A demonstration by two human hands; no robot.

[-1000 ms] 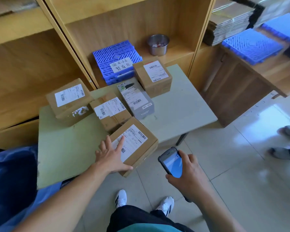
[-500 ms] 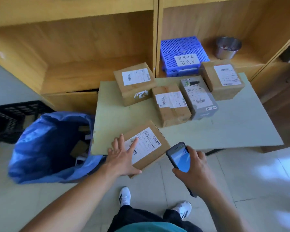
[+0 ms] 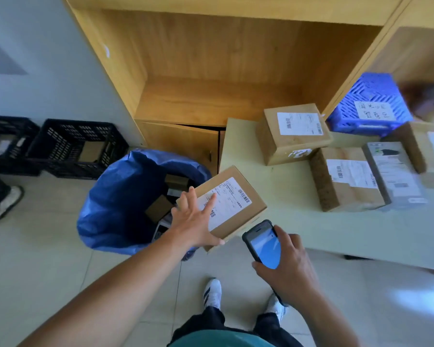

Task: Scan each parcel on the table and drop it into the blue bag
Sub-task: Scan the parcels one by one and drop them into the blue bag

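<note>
Left hand [image 3: 193, 222] lies spread flat atop the labelled parcel [image 3: 226, 206], overhanging the counter [image 3: 298, 221] toward the blue bag [image 3: 115, 196]; right hand [image 3: 286, 264] clasps the scanner [image 3: 263, 244].

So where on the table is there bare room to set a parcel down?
The near strip of the table is bare, between the box row and the front edge, right of the phone. The back right is crowded with boxes against the blue crate.

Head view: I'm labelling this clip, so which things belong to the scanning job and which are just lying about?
Job:
- parcel under the left hand
- phone in the right hand
- blue bag
- four parcels waiting on the table

Lying about:
- black crates
- blue plastic tray
- wooden shelf
</note>
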